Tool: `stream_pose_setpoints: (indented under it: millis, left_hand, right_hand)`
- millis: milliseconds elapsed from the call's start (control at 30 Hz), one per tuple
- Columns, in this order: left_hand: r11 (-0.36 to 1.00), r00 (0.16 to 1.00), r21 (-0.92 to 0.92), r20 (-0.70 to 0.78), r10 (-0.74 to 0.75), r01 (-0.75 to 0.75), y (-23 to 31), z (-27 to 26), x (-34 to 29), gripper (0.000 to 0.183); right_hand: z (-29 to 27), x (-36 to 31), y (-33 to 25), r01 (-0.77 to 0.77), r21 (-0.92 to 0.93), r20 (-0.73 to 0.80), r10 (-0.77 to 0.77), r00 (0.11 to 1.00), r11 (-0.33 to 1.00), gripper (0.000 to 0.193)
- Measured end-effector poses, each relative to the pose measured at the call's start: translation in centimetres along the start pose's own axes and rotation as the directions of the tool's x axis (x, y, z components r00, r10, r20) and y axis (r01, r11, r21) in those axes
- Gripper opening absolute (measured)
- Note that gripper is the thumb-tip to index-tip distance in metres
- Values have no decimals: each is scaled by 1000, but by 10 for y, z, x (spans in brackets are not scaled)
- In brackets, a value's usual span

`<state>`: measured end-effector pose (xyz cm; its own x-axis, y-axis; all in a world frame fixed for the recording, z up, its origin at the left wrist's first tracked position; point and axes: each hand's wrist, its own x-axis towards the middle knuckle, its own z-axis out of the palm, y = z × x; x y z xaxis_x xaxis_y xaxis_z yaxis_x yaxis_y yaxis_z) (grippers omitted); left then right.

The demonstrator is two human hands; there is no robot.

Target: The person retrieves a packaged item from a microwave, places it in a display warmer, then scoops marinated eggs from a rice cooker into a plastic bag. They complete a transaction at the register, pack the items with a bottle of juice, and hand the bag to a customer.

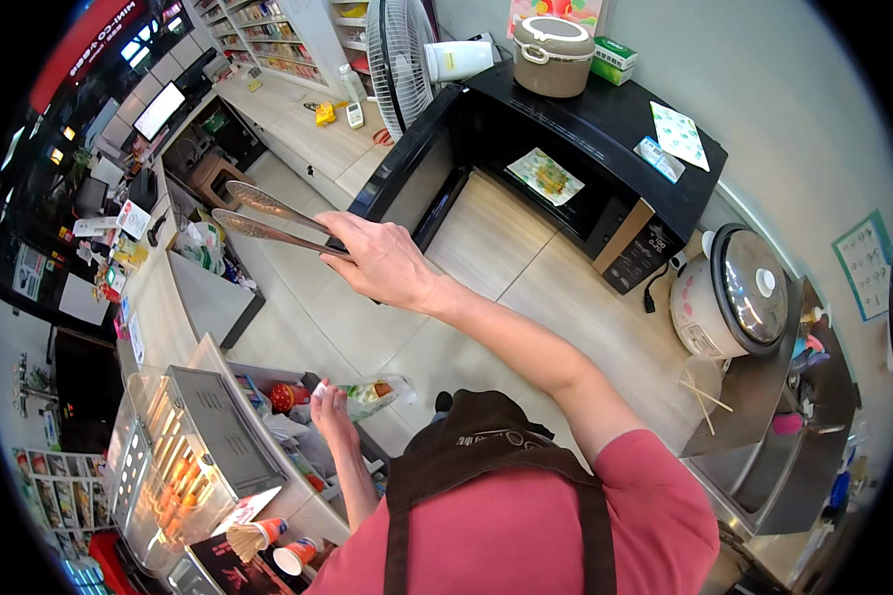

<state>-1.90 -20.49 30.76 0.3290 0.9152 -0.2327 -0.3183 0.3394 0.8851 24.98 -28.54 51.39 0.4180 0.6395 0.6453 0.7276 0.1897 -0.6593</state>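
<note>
My right hand [382, 263] is closed round a pair of metal tongs [273, 223], whose two arms point left and stand a little apart. Lower down, above a pulled-out drawer, my left hand [335, 412] grips a clear plastic bag [377, 395] with something green and brown in it. Right of the tongs, a black microwave oven [605, 119] stands with its door [412, 164] swung open. Inside its cavity lies a patterned paper packet [548, 177], with what looks like yellowish-brown food on it.
A beige lidded pot [554, 58] tops the microwave. A white cooker with a glass lid [729, 293] and a steel sink [759, 476] are on the right. A roller grill with sausages [174, 486] and paper cups [293, 555] sit lower left. A standing fan [399, 64] is at the back.
</note>
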Motion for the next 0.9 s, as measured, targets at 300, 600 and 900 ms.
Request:
stream_pose_setpoints:
  millis: [300, 600, 900]
  left_hand:
    - [996, 996, -16, -30, -84, 84, -5, -32, 48, 34]
    - [986, 986, 58, 59, -158, 155, -6, -18, 80, 37]
    - [986, 982, 40, 84, -168, 165, -12, -12, 78, 30]
  right_hand:
    - [-26, -181, 131, -301, -411, -196, 239, 951, 861, 24]
    - [-192, -333, 163, -226, -954, -117, 450, 885, 198, 29]
    - [-195, -313, 168, -231, -965, -137, 512, 848, 123, 11]
